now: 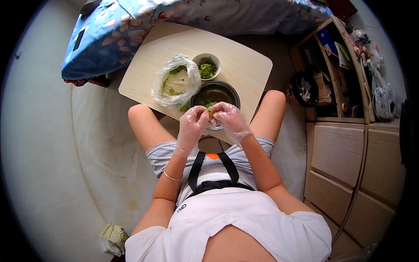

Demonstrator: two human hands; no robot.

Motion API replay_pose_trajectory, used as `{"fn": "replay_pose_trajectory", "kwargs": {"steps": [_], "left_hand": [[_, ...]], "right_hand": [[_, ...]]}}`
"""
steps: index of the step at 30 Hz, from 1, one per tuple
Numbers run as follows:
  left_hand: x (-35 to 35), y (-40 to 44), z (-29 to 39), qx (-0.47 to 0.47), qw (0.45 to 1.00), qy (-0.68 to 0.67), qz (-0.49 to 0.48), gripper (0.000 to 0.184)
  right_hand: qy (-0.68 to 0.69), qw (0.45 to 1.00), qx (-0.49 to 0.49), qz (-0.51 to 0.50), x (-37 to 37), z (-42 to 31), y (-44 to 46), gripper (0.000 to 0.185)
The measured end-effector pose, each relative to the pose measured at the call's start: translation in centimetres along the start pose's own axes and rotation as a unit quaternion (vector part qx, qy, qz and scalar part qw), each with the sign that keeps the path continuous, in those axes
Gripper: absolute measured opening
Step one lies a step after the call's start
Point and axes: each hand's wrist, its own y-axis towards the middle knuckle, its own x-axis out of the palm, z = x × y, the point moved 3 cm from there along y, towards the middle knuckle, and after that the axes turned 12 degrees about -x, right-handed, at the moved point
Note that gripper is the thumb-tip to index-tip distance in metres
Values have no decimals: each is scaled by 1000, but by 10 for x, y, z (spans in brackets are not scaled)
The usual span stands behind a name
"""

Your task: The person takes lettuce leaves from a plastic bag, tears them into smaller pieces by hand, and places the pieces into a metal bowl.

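Observation:
Both my hands wear clear plastic gloves and meet over the near edge of a dark metal bowl (pixel 227 87). Between the fingertips of my left hand (pixel 194 124) and my right hand (pixel 230 120) is a small yellowish-green piece (pixel 211 113), pinched from both sides. Some green bits lie in the metal bowl, partly hidden by my hands. Behind it stands a white bowl (pixel 218 61) with green leafy pieces. To its left, an open clear plastic bag (pixel 158 85) holds pale and green vegetables.
The low light wooden table (pixel 144 56) stands between my knees. Beyond it is a bed with a blue floral cover (pixel 104 39). At the right are a wooden shelf (pixel 362 78), a black-lined bin (pixel 304 89) and brown cabinets. A pale bag (pixel 112 238) lies at the lower left.

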Motion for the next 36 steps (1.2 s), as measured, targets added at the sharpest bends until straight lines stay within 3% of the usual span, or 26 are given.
{"fn": "replay_pose_trajectory", "kwargs": {"steps": [1,3,9,14,16,17,19,27,32,36], "left_hand": [[0,-1,4,0,1000,-1,1,15],[1,-4,6,-99,992,-64,-41,16],[-1,-1,0,-130,979,-152,-44,17],[-4,-1,-1,-129,981,-139,-33,15],[-2,-2,4,-129,982,-131,-38,14],[-1,-3,7,-130,986,-104,-29,13],[-1,-3,6,-129,988,-78,-19,12],[1,-5,6,70,993,82,42,15],[2,-7,16,91,980,172,45,15],[3,-10,24,129,967,211,54,15]], "right_hand": [[6,1000,3,-1,0,-1,-1,16],[5,1000,8,-5,-3,0,0,17],[-64,998,2,17,-9,-7,-1,19],[-95,995,-31,25,-7,-23,-8,13],[-250,955,-154,-40,6,-29,-9,12],[-250,955,-155,-39,10,-30,-9,12],[-465,803,-367,-58,28,-43,-11,14],[-511,772,-375,-44,32,-39,-12,17],[-494,806,-318,-65,29,-36,-11,17],[-502,800,-323,-62,29,-35,-11,18]]}}
